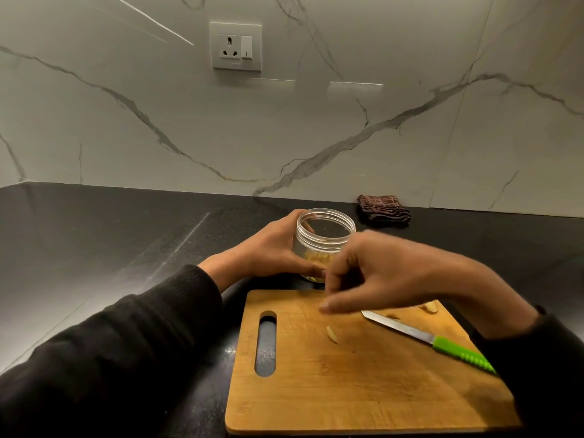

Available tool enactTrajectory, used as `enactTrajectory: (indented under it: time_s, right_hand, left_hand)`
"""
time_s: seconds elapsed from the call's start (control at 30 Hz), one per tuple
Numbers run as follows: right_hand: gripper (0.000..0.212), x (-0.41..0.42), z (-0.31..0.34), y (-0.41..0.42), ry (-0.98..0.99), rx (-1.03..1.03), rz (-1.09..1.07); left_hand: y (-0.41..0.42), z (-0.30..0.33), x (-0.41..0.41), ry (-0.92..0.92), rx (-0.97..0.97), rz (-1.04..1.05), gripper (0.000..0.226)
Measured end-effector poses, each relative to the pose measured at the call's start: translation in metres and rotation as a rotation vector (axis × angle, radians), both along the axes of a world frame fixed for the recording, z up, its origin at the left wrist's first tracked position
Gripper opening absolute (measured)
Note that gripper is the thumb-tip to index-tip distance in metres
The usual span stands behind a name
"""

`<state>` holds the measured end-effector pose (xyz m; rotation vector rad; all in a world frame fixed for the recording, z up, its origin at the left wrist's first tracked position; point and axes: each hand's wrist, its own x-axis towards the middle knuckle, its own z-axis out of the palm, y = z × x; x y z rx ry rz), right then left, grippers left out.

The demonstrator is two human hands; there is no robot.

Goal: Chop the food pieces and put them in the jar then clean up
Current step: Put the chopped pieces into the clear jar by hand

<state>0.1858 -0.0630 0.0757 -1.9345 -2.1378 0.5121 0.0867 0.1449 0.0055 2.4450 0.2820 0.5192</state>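
A clear lidless jar (324, 237) stands on the black counter just behind the wooden chopping board (363, 384); pale chopped pieces lie in its bottom. My left hand (271, 251) grips the jar's left side. My right hand (376, 273) hovers over the board's far edge, between jar and board, blurred, fingers curled down toward the wood; whether it pinches a piece I cannot tell. One pale food sliver (332, 335) lies mid-board, and more pieces (429, 307) sit at the board's far right. A green-handled knife (442, 343) lies on the board, blade pointing left.
A folded dark brown checked cloth (384, 208) lies on the black counter (110, 235) by the marble wall, behind and right of the jar. A wall socket (235, 45) is above. The board has a slot handle (266, 343) on its left.
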Motion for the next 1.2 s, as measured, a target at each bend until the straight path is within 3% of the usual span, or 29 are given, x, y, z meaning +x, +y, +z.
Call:
enactTrajectory:
  time_s: [0.17, 0.47, 0.53, 0.7, 0.8, 1.07, 1.2]
  right_hand:
    - [0.027, -0.008, -0.008, 0.001, -0.050, -0.146, 0.020]
    - [0.009, -0.005, -0.011, 0.004, -0.064, -0.141, 0.035]
    - [0.007, -0.005, -0.011, 0.005, -0.034, -0.011, 0.030]
    - [0.005, 0.005, -0.011, 0.011, 0.054, 0.689, -0.103]
    - [0.008, 0.013, -0.018, 0.014, -0.004, 0.954, -0.234]
    - [0.019, 0.036, -0.022, 0.020, -0.057, 0.926, -0.436]
    - [0.033, 0.054, -0.016, 0.018, -0.072, 0.677, -0.666]
  left_hand:
    - [-0.001, 0.001, 0.000, 0.001, 0.003, -0.004, 0.100]
    - [-0.003, 0.002, -0.001, -0.008, 0.005, -0.005, 0.098]
    - [-0.002, 0.002, -0.001, -0.014, 0.007, -0.007, 0.097]
    - [-0.003, 0.003, -0.003, 0.000, -0.026, -0.019, 0.097]
    - [-0.003, 0.004, -0.003, 0.004, -0.022, -0.011, 0.097]
    - [-0.006, 0.005, -0.002, 0.017, -0.027, 0.008, 0.098]
    - [-0.005, 0.004, -0.003, 0.025, -0.028, 0.016, 0.098]
